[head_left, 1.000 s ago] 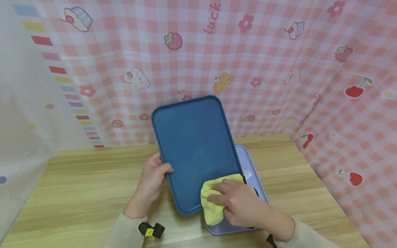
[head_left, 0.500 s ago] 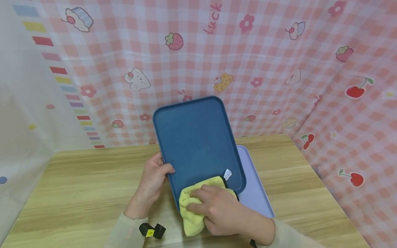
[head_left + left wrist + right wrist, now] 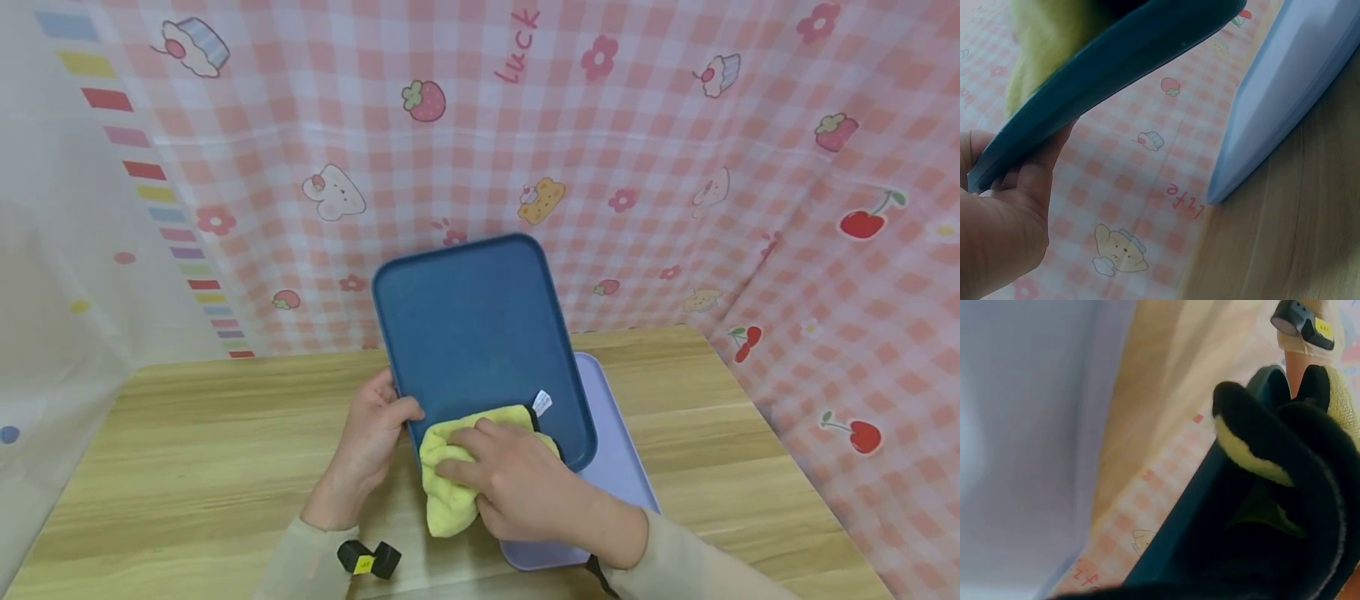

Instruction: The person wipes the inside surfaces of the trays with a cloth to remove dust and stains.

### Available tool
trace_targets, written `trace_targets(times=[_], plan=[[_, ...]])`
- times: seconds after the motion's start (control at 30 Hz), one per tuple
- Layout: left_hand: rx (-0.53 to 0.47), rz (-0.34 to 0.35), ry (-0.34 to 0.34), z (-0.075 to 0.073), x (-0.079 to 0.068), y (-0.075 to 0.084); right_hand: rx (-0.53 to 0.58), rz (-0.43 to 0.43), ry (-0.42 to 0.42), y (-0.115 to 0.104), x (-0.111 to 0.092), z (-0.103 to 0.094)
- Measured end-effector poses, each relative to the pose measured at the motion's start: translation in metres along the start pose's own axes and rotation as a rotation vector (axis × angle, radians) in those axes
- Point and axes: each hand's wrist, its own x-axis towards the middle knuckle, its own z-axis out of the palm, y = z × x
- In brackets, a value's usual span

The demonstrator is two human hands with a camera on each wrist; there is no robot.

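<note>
My left hand (image 3: 371,429) grips the left edge of a dark blue rectangular tray (image 3: 480,333), thumb over the rim. The tray is held tilted up above the table. In the left wrist view, the fingers (image 3: 1038,172) go round its underside. A yellow cloth (image 3: 450,504) with dark trim and a white tag lies against the tray's lower left part. My right hand (image 3: 521,483) holds this bunched cloth and presses it on the tray. The right wrist view shows the cloth's black side (image 3: 1316,469) folded over; the right fingertips are hidden there.
A lavender tray (image 3: 615,458) lies on the wood-grain table (image 3: 225,467), partly hidden behind the blue tray and right arm. A pink checked curtain (image 3: 480,150) hangs behind the table and along its right side. Black wrist devices (image 3: 369,559) sit by the sleeves.
My right hand has slid the yellow cloth from the blue tray's lower right corner leftward to its lower left, then slightly up. The left hand and blue tray have barely moved.
</note>
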Motion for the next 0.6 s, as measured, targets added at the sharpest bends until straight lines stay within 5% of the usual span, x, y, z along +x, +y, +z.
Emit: trace_targets(times=[0.6], plan=[[-0.001, -0.016, -0.01, 0.001, -0.001, 0.001, 0.002, 0.172, 0.031, 0.023, 0.011, -0.019]])
